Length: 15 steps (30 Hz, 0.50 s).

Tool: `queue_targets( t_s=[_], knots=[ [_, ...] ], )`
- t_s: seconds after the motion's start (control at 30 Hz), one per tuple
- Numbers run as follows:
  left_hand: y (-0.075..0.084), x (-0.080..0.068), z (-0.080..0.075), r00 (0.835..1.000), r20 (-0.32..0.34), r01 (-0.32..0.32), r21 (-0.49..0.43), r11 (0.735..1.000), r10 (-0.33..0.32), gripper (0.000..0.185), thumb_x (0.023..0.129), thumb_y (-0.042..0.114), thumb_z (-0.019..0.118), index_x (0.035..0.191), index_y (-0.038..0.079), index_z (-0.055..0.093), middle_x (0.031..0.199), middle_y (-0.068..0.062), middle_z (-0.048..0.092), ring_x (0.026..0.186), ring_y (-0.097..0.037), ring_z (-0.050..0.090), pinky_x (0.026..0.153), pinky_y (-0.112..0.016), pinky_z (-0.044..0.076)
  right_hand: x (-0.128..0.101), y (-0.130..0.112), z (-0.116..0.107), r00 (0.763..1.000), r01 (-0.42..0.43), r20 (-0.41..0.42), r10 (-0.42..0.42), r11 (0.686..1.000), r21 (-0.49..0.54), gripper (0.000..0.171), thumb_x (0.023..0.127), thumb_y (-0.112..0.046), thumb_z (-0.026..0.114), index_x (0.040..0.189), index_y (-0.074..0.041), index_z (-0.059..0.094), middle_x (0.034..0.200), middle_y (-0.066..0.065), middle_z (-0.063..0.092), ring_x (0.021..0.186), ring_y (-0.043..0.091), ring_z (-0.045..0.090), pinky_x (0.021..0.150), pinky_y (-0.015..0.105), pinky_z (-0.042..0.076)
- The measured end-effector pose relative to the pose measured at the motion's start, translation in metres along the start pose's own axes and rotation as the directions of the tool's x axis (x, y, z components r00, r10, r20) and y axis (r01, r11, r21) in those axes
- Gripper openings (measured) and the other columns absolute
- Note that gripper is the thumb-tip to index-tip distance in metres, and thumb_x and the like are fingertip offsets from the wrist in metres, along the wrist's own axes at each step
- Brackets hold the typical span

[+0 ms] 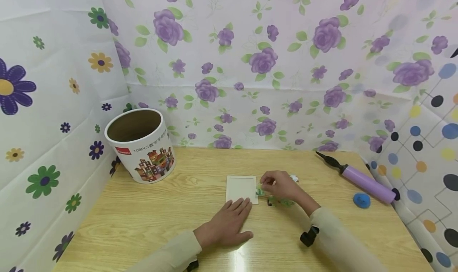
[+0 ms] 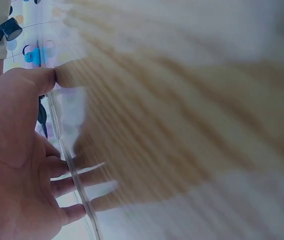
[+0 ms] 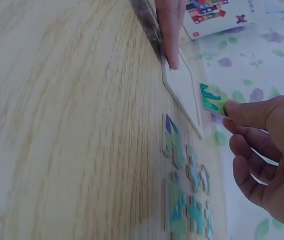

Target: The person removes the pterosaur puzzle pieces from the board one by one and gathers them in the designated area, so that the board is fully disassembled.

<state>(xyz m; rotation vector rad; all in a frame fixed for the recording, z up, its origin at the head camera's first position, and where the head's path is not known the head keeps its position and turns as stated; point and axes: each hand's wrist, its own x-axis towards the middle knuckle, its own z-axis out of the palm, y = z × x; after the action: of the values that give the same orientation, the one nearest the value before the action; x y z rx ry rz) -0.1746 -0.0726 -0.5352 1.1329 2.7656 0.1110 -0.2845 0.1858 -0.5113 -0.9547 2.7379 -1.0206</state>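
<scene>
My right hand point(image 1: 284, 185) pinches a green jigsaw puzzle piece point(image 3: 212, 99) between thumb and index finger, raised beside the right edge of a square cream puzzle tray point(image 1: 240, 187). The tray has a low rim and a bare inside. My left hand point(image 1: 229, 225) lies with straight fingers, its fingertips on the tray's near edge; the thumb points off to the right. In the right wrist view, several loose puzzle pieces point(image 3: 178, 207) in green and blue lie on the table beside the tray. From the head they show partly, under and behind the right hand.
At the back left stands a large white printed bucket point(image 1: 144, 146). On the right lie a purple hand pump point(image 1: 368, 183) with a black nozzle and a small blue object point(image 1: 361, 200). Patterned cloth point(image 1: 229, 65) hangs around the wooden table point(image 1: 157, 220).
</scene>
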Motion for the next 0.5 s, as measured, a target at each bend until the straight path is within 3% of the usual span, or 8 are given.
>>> queue_targets(
  t_s=[0.13,0.5],
  knots=[
    [0.000,0.001,0.001,1.000,0.001,0.008,0.016,1.000,-0.008,0.084,0.104,0.065,0.032,0.163,0.006,0.022,0.170,-0.009,0.019,0.156,-0.027,0.019,0.122,-0.050,0.025,-0.009,0.001,-0.010,1.000,0.018,-0.023,-0.018,1.000,-0.014,0.012,0.096,-0.014,0.073,0.105,-0.006,0.074,0.092,-0.007,0.071,0.082,0.007,0.066,0.073,0.028,0.055],
    [0.000,0.002,0.001,1.000,0.007,0.001,-0.008,1.000,-0.001,0.085,0.104,0.063,0.034,0.163,0.004,0.021,0.170,-0.011,0.017,0.157,-0.028,0.016,0.124,-0.045,0.023,-0.044,0.016,-0.032,0.998,-0.019,-0.063,0.017,0.999,-0.031,0.009,0.096,-0.021,0.074,0.102,-0.015,0.074,0.091,-0.011,0.071,0.081,0.003,0.065,0.070,0.027,0.055]
  ],
)
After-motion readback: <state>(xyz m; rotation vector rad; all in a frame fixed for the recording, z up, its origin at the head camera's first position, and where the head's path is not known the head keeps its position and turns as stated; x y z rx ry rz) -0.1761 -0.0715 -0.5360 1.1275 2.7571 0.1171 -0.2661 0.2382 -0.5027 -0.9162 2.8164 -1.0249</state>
